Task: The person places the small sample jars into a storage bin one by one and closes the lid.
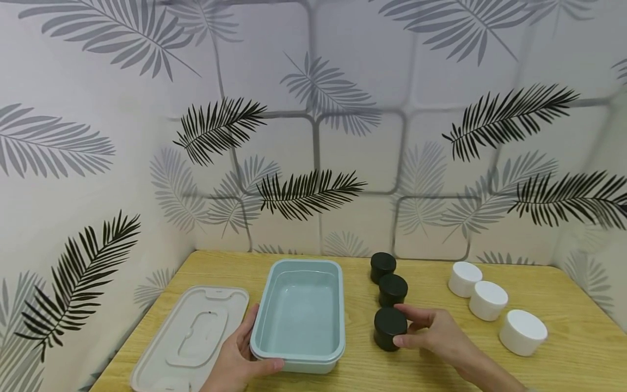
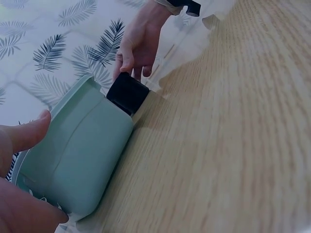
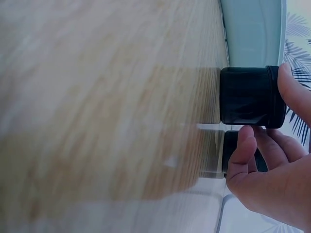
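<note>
My left hand (image 1: 234, 359) grips the near left corner of a pale green rectangular container (image 1: 297, 361), its thumb along the front rim. The container stands on the table without a lid, and nothing shows inside it. To its right, my right hand (image 1: 443, 333) pinches the nearest black round jar (image 1: 390, 326) between thumb and fingers. In the right wrist view that jar (image 3: 248, 96) is upright, its base at the table. Two more black jars, a middle one (image 1: 393, 289) and a far one (image 1: 382, 267), stand behind it in a slanting row.
A translucent whitish lid (image 1: 155, 348) lies flat left of the container. Three white round jars (image 1: 465, 279) stand in a slanting row at the right. The wooden table (image 1: 357, 375) ends at a leaf-patterned wall (image 1: 284, 228) behind.
</note>
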The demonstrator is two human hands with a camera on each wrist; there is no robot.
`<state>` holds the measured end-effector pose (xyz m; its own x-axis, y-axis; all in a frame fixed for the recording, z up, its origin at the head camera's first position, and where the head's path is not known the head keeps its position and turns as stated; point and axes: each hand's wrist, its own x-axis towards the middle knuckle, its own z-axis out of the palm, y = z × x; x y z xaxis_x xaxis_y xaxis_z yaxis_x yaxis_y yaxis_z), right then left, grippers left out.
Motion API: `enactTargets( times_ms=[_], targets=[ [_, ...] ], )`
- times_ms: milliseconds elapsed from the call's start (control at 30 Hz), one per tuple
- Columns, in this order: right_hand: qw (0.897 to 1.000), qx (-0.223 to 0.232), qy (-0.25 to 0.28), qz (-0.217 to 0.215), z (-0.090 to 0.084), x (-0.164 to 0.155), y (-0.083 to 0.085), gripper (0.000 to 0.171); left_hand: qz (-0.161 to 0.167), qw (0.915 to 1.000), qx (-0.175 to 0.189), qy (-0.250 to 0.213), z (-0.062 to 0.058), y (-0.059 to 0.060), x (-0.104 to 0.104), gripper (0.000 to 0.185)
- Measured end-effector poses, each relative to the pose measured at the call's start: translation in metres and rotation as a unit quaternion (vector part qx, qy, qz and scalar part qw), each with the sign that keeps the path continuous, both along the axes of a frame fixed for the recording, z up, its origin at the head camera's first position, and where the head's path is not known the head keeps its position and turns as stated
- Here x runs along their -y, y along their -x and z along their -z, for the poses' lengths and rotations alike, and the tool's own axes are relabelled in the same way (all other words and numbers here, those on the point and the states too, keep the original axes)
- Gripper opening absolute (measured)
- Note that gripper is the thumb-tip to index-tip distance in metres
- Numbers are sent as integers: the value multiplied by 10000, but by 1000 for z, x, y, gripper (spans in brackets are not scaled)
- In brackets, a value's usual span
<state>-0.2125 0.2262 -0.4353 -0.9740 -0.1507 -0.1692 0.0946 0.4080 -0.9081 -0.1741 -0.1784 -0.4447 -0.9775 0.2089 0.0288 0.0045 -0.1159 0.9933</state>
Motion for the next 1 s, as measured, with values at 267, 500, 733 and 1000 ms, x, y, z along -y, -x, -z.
enactTargets(
  times_ms=[267,500,733,1000],
  targets=[
    [10000,-43,-60,-10,-1,2,1,73,-42,9998,154,-99,-1,0,-1,118],
    [9999,-103,-37,9,0,3,0,72,-76,9999,108,-24,-1,1,0,117],
    [9998,-174,-73,-47,0,4,-1,73,-36,9999,164,-33,-1,1,2,116],
    [9996,-296,-1,15,1,6,-1,70,-35,9998,188,-18,-2,2,2,117]
  ],
)
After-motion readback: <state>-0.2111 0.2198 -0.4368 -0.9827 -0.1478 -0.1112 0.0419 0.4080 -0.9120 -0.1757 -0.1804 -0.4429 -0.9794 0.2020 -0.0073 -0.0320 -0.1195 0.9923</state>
